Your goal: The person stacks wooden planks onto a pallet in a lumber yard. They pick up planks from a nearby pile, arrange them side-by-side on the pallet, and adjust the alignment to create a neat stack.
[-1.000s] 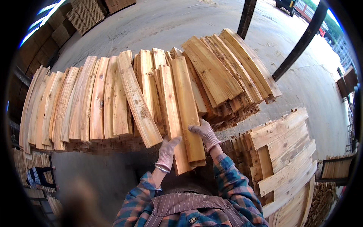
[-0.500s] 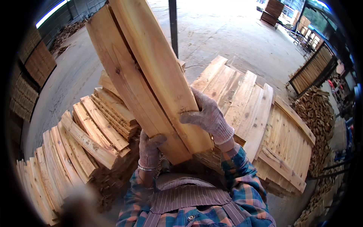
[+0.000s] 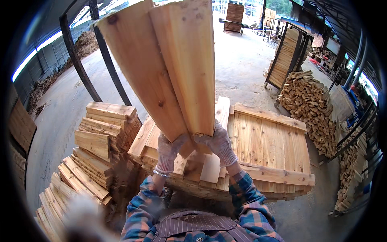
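Two long wooden boards stand tilted upright in front of me, side by side: a left board point(image 3: 141, 68) with a few knots and a paler right board point(image 3: 189, 64). My gloved left hand point(image 3: 170, 151) is closed round the lower end of the left one. Round the bottom corner of the other, my gloved right hand point(image 3: 217, 144) is closed, thumb across its face. Below the hands lies a broad stack of flat boards point(image 3: 270, 141), with crosspieces along two edges. Shorter loose boards point(image 3: 210, 168) lie on its near left part, partly hidden by my hands.
Rows of stacked boards point(image 3: 90, 169) rise on the left, close to the wide stack. Dark metal posts point(image 3: 109, 60) stand behind them. To the right are a heap of small wood pieces point(image 3: 308, 105) and a rack of boards point(image 3: 284, 56) on the concrete floor point(image 3: 238, 68).
The boards have swung more upright, and my hands have come closer together at their lower ends. My view has turned rightward, bringing the wide stack beneath the hands.
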